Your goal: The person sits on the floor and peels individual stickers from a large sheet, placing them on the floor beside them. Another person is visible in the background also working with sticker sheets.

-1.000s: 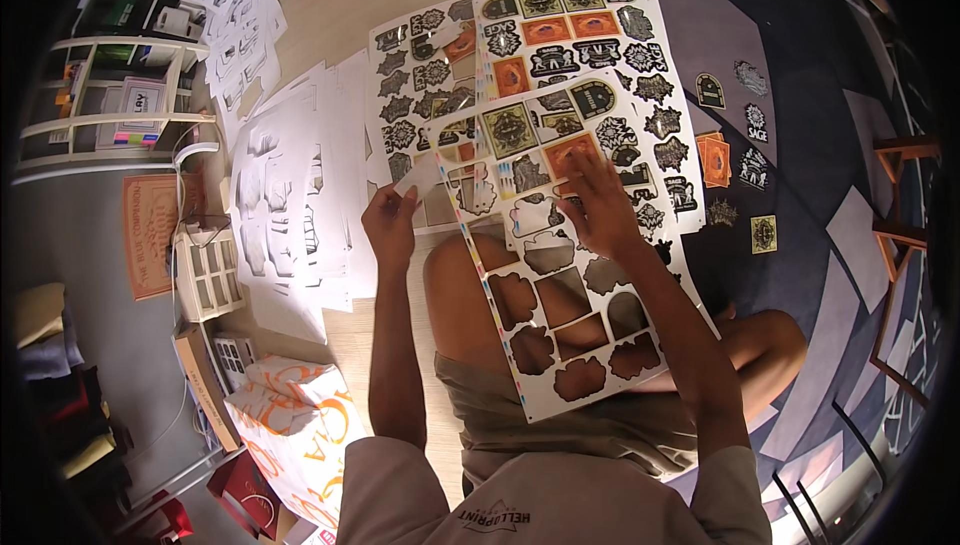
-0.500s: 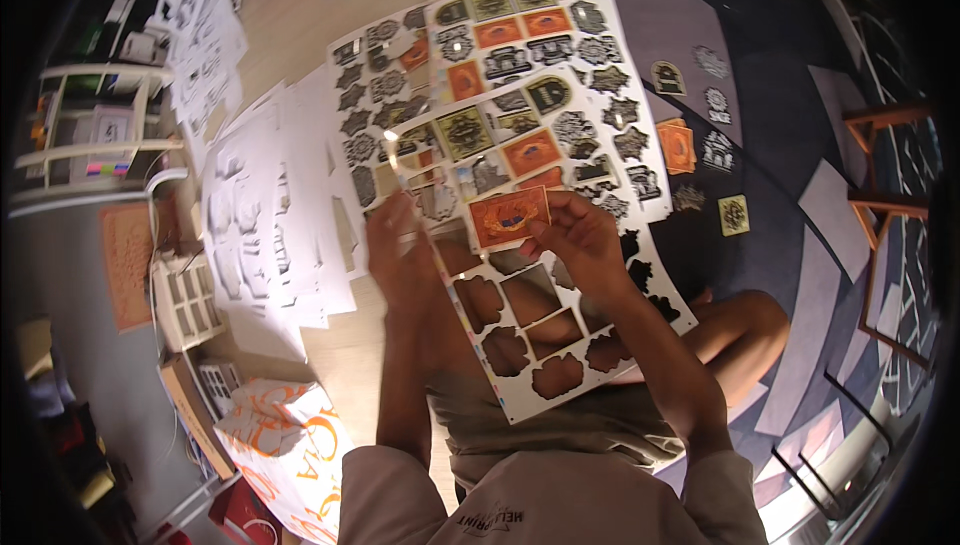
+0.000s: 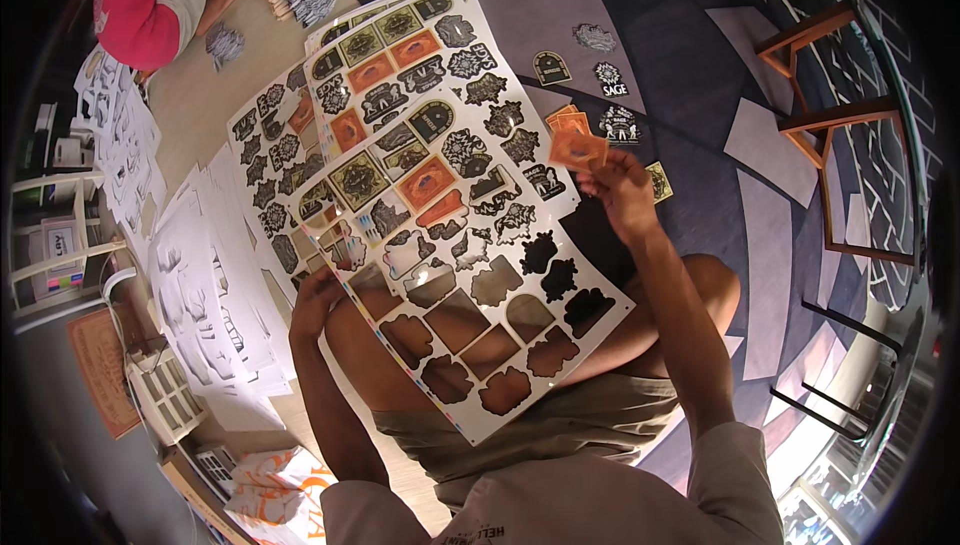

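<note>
A white die-cut sticker sheet point(image 3: 472, 425) lies slanted over my lap. Its nearer half is full of cut-out holes, while dark, gold and orange stickers remain in its farther half. My left hand point(image 3: 316, 303) is closed at the sheet's left edge, its fingertips partly hidden. To the right of the sheet, my right hand point(image 3: 622, 188) pinches an orange rectangular sticker point(image 3: 580, 152) over a small pile of orange stickers point(image 3: 566, 119). A gold square sticker point(image 3: 658, 183) lies just beyond that hand.
More printed sticker sheets point(image 3: 456, 5) are stacked ahead. Black-and-white stickers point(image 3: 610, 79) and an arched one point(image 3: 551, 68) lie on the dark carpet. White waste sheets point(image 3: 205, 295) pile up at left. A person in red point(image 3: 150, 5) sits far left. Wooden stool legs point(image 3: 840, 125) stand at right.
My right hand has carried the orange sticker from above the sheet rightward to the orange pile. My left hand has lowered at the sheet's left edge. The view has shifted, bringing the person in red further in.
</note>
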`<state>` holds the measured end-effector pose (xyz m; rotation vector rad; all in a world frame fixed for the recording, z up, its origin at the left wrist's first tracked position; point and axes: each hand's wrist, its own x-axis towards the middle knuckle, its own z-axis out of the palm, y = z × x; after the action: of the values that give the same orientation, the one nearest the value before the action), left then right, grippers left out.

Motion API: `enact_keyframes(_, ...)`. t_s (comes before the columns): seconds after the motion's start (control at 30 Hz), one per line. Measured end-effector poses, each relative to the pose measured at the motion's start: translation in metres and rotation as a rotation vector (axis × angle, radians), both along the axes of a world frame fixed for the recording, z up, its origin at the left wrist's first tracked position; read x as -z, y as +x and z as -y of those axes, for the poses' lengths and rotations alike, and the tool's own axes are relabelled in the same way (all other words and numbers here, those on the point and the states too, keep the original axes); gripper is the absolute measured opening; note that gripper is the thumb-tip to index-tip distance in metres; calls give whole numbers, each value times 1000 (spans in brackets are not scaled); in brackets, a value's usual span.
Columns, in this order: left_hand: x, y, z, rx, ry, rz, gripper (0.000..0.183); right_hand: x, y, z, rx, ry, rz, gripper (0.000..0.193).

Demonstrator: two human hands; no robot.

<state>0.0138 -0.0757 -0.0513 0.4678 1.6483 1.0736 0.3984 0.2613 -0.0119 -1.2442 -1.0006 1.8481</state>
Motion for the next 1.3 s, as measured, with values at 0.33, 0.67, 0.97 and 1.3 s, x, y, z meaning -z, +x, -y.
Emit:
enact_keyframes(0.33, 5, 0, 2, 76, -12, 29, 33, 45, 10, -46, 183, -91, 112, 26)
enact_keyframes(0.67, 5, 9, 4, -147, 89, -36, 15, 34, 22, -54, 140, 142, 276, 23)
enact_keyframes(0.97, 5, 13, 1, -234, 82, -260, 22, 54, 26, -93, -82, 703, 652, 22)
enact_keyframes(1.3, -8, 15, -5, -220, 179, -230, 25, 30, -77, 11, -536, 1126, 561, 34)
